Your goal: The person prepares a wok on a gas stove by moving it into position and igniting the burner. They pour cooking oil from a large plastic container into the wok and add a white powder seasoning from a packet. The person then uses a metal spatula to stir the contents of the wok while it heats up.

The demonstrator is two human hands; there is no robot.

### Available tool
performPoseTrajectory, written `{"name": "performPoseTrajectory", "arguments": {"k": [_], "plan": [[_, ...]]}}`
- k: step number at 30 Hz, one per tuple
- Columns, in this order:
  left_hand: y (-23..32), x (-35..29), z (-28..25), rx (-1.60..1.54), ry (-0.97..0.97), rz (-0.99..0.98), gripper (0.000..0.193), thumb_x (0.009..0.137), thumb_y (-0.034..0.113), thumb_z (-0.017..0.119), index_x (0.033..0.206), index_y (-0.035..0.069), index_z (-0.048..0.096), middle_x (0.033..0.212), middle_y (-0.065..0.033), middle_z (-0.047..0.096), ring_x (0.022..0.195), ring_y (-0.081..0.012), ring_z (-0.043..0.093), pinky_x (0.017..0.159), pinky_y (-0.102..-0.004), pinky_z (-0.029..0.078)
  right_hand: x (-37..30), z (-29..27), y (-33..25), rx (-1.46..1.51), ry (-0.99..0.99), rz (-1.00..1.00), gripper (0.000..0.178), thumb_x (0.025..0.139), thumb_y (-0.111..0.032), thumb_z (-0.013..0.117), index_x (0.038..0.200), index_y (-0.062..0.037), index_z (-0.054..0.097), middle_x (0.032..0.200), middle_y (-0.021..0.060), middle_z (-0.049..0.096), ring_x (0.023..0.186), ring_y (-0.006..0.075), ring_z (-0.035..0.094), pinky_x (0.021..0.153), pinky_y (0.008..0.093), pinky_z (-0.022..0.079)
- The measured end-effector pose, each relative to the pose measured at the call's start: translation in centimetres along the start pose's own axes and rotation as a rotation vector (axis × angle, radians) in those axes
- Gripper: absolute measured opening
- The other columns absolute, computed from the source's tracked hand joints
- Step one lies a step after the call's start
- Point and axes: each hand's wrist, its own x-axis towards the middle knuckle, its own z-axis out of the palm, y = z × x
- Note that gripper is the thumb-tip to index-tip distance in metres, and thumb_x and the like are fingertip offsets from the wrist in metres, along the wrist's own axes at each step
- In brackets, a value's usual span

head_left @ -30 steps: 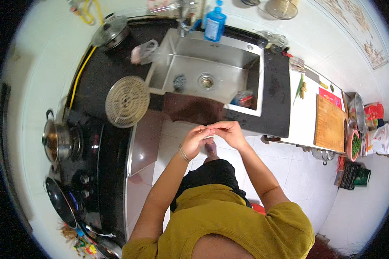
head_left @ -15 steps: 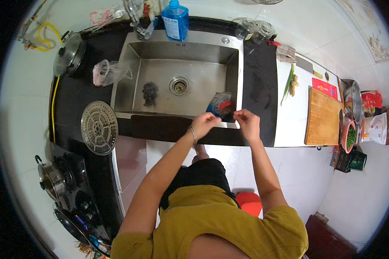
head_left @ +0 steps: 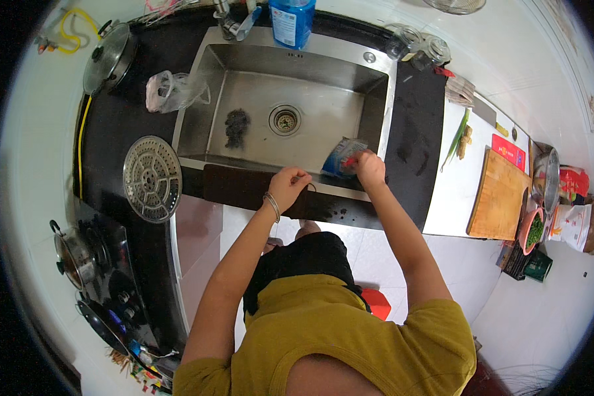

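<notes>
Leaning at the sink's near right corner is a blue-and-clear plastic packet with a red part. My right hand is closed at the packet's right edge, fingertips on its red part. My left hand, a bracelet at its wrist, is held over the counter's front edge with thumb and fingers pinched together. A thin dark loop shows beside its fingertips; what the pinch holds is too small to make out. Below and left of that hand, a dark brown mat or cloth lies along the edge.
A dark scouring pad lies in the steel sink, left of the drain. A blue bottle stands behind it. To the left are a round steamer rack and a plastic bag; a cutting board lies right.
My right hand has moved onto the packet's right edge. My left hand has drawn left, away from the packet. The whole view has shifted slightly.
</notes>
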Motion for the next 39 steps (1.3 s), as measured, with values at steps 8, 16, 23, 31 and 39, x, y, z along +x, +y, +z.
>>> {"name": "performPoseTrajectory", "arguments": {"k": [8,16,23,31,39], "plan": [[-0.4,-0.7,-1.6,-0.025,0.067,0.018,0.019,0.08,0.019,0.063,0.084,0.0,0.062,0.079,-0.0076,0.059,0.068,-0.0157,0.057,0.064,-0.0272,0.046,0.1,0.4,1.0,-0.055,-0.104,0.022,0.012,0.074,-0.019,0.062,0.085,-0.0149,0.066,0.081,0.0143,0.064,0.073,0.0324,0.063,0.064,0.0411,0.051],[-1.0,-2.9,-2.6,-0.128,0.115,-0.018,0.015,0.081,0.016,0.063,0.083,0.001,0.061,0.079,-0.0061,0.058,0.068,-0.0133,0.056,0.064,-0.0254,0.046,-1.8,-3.0,-0.8,-0.045,0.175,-0.177,0.022,0.071,-0.018,0.062,0.092,-0.0112,0.066,0.087,0.0134,0.064,0.088,0.0278,0.06,0.087,0.0427,0.041],[-1.7,-10.4,-5.4,-0.226,0.349,0.045,0.012,0.081,0.014,0.062,0.086,0.003,0.06,0.082,-0.0072,0.058,0.074,-0.0142,0.058,0.068,-0.0264,0.048,-4.3,-4.5,-8.9,0.034,0.243,-0.458,0.052,0.064,-0.016,0.072,0.113,-0.0143,0.056,0.113,0.0113,0.051,0.113,0.032,0.044,0.1,0.057,0.022],[-9.3,-29.6,-8.3,-0.341,0.782,0.013,0.016,0.084,0.016,0.061,0.091,0.002,0.059,0.084,-0.0041,0.06,0.073,-0.0088,0.055,0.067,-0.024,0.046,-12.5,-0.9,-24.1,0.436,-0.081,-0.938,0.034,0.076,-0.012,0.063,0.107,-0.0004,0.057,0.093,0.0162,0.056,0.081,0.0289,0.057,0.071,0.0381,0.046],[-19.5,-55.3,-2.3,-0.532,1.305,-0.264,0.018,0.083,0.018,0.063,0.091,0.002,0.06,0.079,-0.0022,0.061,0.07,-0.0076,0.055,0.065,-0.0228,0.046,-29.6,9.5,-36.7,0.335,-0.44,-1.323,0.026,0.077,-0.015,0.064,0.1,-0.0022,0.061,0.091,0.0164,0.06,0.078,0.027,0.06,0.069,0.0353,0.047]]}}
